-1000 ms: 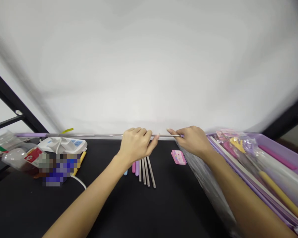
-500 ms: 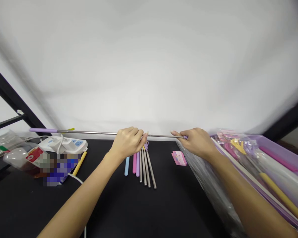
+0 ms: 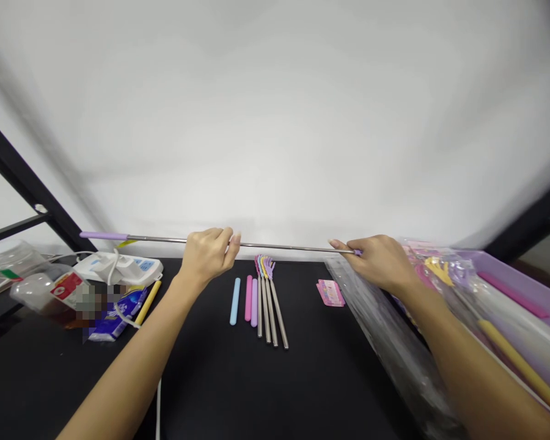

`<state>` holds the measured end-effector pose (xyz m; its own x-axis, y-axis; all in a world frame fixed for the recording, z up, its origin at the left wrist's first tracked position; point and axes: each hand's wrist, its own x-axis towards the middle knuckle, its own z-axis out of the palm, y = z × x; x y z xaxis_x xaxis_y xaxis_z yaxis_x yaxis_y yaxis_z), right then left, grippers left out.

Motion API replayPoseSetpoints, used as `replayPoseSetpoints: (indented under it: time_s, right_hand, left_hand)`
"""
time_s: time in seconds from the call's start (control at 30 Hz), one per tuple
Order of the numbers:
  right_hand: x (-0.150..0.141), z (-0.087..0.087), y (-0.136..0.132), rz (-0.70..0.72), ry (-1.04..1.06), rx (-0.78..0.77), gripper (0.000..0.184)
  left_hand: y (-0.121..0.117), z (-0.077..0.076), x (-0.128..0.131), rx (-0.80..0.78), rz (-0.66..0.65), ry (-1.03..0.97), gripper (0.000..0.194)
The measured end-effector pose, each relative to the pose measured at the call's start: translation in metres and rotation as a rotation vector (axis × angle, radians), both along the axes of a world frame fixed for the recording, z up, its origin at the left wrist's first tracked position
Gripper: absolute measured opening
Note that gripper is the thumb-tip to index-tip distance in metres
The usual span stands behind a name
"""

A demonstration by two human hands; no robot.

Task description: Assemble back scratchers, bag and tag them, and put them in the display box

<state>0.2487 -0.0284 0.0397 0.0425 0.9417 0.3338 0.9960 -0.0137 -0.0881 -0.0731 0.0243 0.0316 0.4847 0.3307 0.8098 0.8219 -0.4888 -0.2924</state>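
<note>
An extended telescopic back scratcher (image 3: 275, 246) stretches sideways above the table, its lilac handle at the far left. My left hand (image 3: 208, 253) is closed around its metal shaft. At the other end my right hand (image 3: 376, 263) grips the purple head, which is mostly hidden in the fingers. Below lie several metal back scratcher rods (image 3: 269, 311) with coloured claw heads fanned together. Beside them are a blue handle sleeve (image 3: 234, 302), a pink sleeve (image 3: 248, 298) and a lilac sleeve (image 3: 255, 304). Small pink cards (image 3: 330, 293) rest to the right.
On the left are a white power strip (image 3: 142, 267), a yellow sleeve (image 3: 148, 302), a blue packet (image 3: 114, 324) and a plastic bottle (image 3: 41, 290). A purple bin (image 3: 504, 272) with bagged back scratchers stands right, beside clear plastic bags (image 3: 385, 342). A white wall (image 3: 275, 122) rises behind.
My left hand has slid left along the shaft, away from my right hand. The handle end and my right hand have shifted slightly right. The claw heads below are now uncovered.
</note>
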Motion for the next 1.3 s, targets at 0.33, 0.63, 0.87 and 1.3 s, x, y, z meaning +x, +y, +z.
replayPoseSetpoints:
  time_s: [0.33, 0.63, 0.87, 1.3]
  right_hand:
    - [-0.002, 0.003, 0.001, 0.034, 0.014, 0.007, 0.071]
    - [0.009, 0.004, 0.0, -0.062, 0.039, -0.003, 0.067]
    - [0.014, 0.004, 0.001, -0.068, 0.069, 0.009, 0.067]
    - [-0.016, -0.005, 0.007, 0.061, 0.028, 0.002, 0.069]
  left_hand:
    - [0.009, 0.007, -0.024, 0.03, 0.067, -0.066, 0.034]
    - [0.009, 0.011, -0.033, 0.003, 0.149, -0.163, 0.038]
    - [0.002, 0.017, -0.009, 0.03, 0.137, -0.174, 0.042]
    - [-0.021, 0.005, 0.036, -0.041, -0.095, -0.014, 0.036]
